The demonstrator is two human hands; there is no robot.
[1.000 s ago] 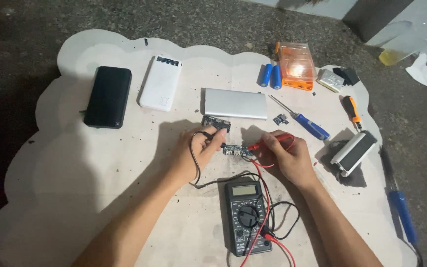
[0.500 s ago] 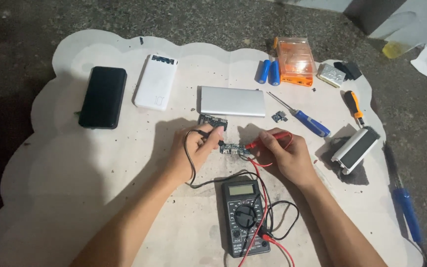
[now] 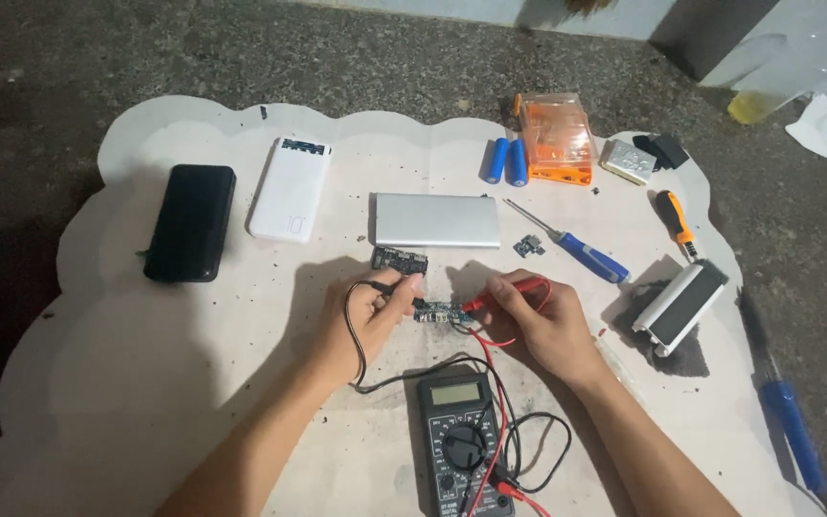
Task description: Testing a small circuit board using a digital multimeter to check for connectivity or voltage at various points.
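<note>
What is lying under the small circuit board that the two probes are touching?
The small circuit board rests on the pale scalloped mat. The left hand and right hand shade and partly cover it, so whether anything small sits beneath cannot be seen.

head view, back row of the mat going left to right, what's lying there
black power bank → white power bank → silver power bank → two blue cells → orange plastic case → orange-handled screwdriver
</note>
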